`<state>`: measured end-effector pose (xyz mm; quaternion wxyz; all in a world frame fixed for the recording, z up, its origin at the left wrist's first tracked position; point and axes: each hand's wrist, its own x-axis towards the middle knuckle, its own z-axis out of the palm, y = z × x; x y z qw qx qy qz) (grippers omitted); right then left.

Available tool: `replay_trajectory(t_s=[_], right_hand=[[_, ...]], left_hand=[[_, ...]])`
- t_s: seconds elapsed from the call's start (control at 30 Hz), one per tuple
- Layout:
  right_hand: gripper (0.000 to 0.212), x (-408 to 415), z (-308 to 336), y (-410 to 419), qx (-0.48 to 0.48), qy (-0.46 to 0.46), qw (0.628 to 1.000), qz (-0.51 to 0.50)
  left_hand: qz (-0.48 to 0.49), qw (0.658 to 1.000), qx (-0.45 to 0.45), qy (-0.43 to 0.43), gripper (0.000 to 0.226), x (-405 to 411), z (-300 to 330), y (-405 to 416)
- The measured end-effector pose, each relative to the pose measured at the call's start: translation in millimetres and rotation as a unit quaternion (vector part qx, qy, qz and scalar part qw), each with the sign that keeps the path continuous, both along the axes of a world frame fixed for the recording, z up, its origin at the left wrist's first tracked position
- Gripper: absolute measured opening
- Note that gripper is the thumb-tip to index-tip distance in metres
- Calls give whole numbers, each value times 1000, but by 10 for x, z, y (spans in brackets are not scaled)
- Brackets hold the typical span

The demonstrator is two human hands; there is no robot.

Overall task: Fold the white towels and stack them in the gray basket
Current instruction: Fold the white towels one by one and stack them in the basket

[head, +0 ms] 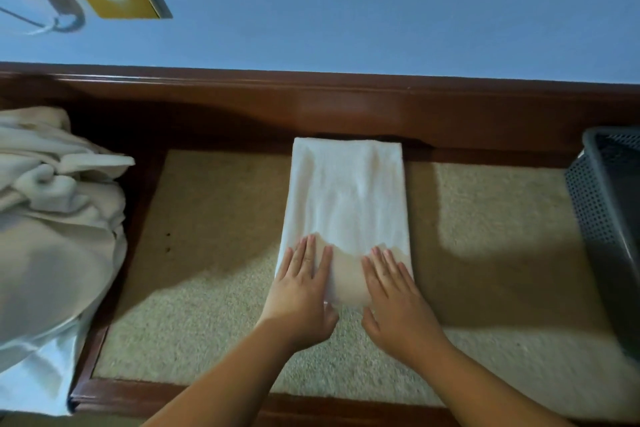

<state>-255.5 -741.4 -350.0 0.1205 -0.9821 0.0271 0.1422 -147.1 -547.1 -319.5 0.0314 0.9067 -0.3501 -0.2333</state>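
Both hands, left hand [302, 282] and right hand [394, 288], lie flat with straight fingers on the near end of the white towel [346, 204]. Its long axis runs straight away from them, a smooth folded strip on the counter [214, 218]. Right of them, the gray basket [609, 204] is cut off by the frame edge.

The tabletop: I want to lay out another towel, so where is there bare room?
Bare patches lie between the folded towel and the gray basket, and between it and the unfolded pile. The middle is crowded: both hands press there.
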Motion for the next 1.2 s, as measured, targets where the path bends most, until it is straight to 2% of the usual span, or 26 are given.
replay_trajectory(t_s=[0.1,0.27,0.37,0.5,0.57,0.6,0.7,0.77,0.97,1.1,1.2], right_hand=[[89,-36,-50,-5,-14,-1,1000,-1],[73,27,-3,30,-41,-20,999,0],[72,64,53,84,-40,4,999,-14],[81,135,458,73,-37,53,998,-21],[76,142,733,51,-15,66,997,-22],[71,139,866,26,4,63,998,-25],[46,76,1349,-94,35,48,998,-30],[41,28,1707,-190,44,33,998,-15],[45,-43,2760,-420,56,-12,998,-11],[39,-84,3220,-592,106,-3,994,-31],[41,-88,3317,-709,157,20,986,-51]], left_hand=[[-2,999,19,-33,104,-30,-73,10],[-31,995,54,-77,100,71,-126,-53],[-28,993,33,-113,105,108,-209,-22],[-38,994,20,-101,99,185,-79,11],[-40,992,7,-120,91,201,151,30],[-47,993,19,-103,81,190,294,39],[-32,995,-46,-83,39,166,836,113],[-6,995,-75,-64,26,187,1257,176],[11,980,-187,-67,28,352,2322,310],[64,970,-234,-7,33,320,2812,339],[77,963,-254,41,36,323,2880,360]])
